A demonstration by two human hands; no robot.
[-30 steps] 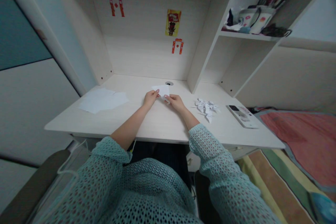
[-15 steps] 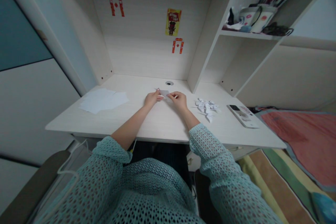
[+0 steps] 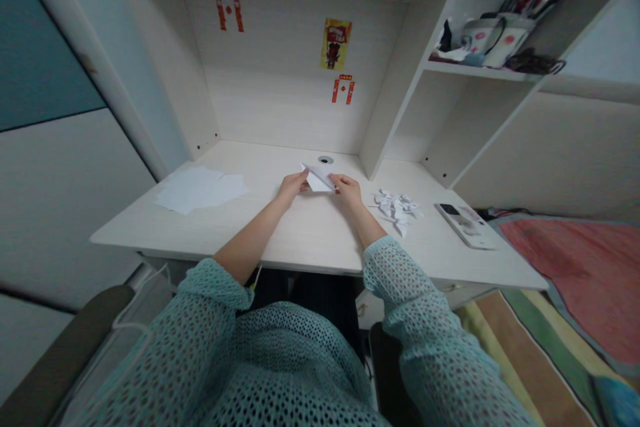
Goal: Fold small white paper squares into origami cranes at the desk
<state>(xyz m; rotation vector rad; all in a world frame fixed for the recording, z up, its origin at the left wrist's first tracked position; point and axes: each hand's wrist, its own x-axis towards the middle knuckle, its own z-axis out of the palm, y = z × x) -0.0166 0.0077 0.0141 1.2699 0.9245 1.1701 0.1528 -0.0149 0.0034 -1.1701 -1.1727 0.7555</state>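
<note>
Pinching a piece of folded white paper point(image 3: 319, 181) between them: left hand point(image 3: 293, 187) on its left edge, right hand point(image 3: 349, 189) on its right. Paper spans the gap between the two hands, raised just above the desk point(image 3: 305, 233). Both thumbs lie on the near face; fingers behind mostly hidden, so their exact grip can't be told. A slanting line crosses the piece, probably a crease.

Handling, by judgement: next to weightless; limp in single layer, stiffer along folds; dry, slightly slick; easily torn or wrongly creased if squeezed hard. Best hold: light thumb-and-fingertip pinch at opposite edges or corners, as now, middle left free; firm pressure only along a fold.

Flat sheets point(image 3: 200, 190) left of left hand, lying loose. Heap of small folded paper pieces point(image 3: 397, 208) just right of right hand; phone point(image 3: 465, 225) beyond it.
</note>
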